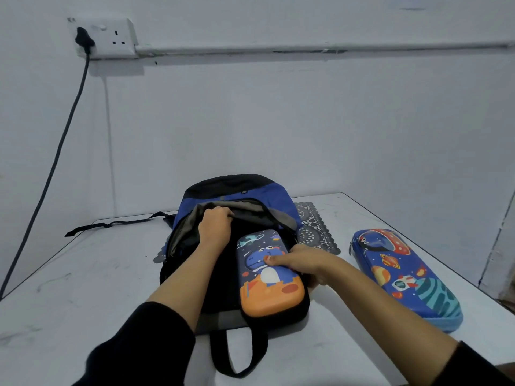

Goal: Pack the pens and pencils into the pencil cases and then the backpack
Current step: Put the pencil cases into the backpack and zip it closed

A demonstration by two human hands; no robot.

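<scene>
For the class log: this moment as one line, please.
left hand: grips backpack rim | right hand: holds dinosaur pencil case at opening | space pencil case: on table

The backpack [237,196] lies on the tabletop [83,274]; one pencil case [269,274] rests on it, another pencil case [404,277] lies to its right.

txt: none can be read | backpack [267,196]: tiny tag [243,192] nr top, too small to read | dino pencil case [271,296]: pics only | rocket pencil case [404,277] by right edge of table [83,288]: pics only
</scene>
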